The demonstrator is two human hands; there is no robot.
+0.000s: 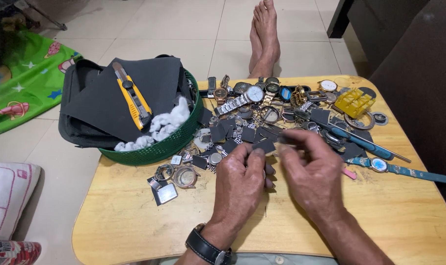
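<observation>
Small dark sandpaper scrap [265, 145], pinched above table

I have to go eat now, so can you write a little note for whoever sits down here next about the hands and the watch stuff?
Left hand: fingers curled over a small part, hidden from view.
Right hand: pinching a small dark square of sandpaper at its fingertips.
Watches and loose parts lie heaped on the wooden table; blue screwdriver to the right.
Green basket holds sandpaper sheets, a yellow knife and cotton.
Done or left: cannot tell from the pile.
</observation>
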